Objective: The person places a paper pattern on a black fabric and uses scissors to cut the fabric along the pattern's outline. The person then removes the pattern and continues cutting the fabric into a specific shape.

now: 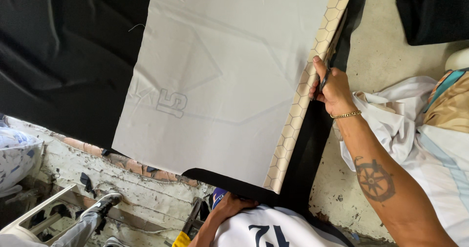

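A large white fabric sheet [229,76] lies over black cloth [63,56] on a worktable. Along its right edge runs a beige strip with a honeycomb pattern [298,110]. My right hand [333,87], with a gold bracelet on the wrist, is closed on a pair of scissors [322,83] at that strip's edge. My left hand [233,204] rests at the near edge of the black cloth, below the sheet's bottom corner, fingers curled on the cloth edge. A tattoo shows on my right forearm.
A pile of white and light-blue garments [430,130] lies at the right on the bare concrete surface [381,51]. Another black piece [430,12] sits at the top right. Below left, a brick wall edge, a white plastic chair [34,217] and someone's leg with a shoe [97,210].
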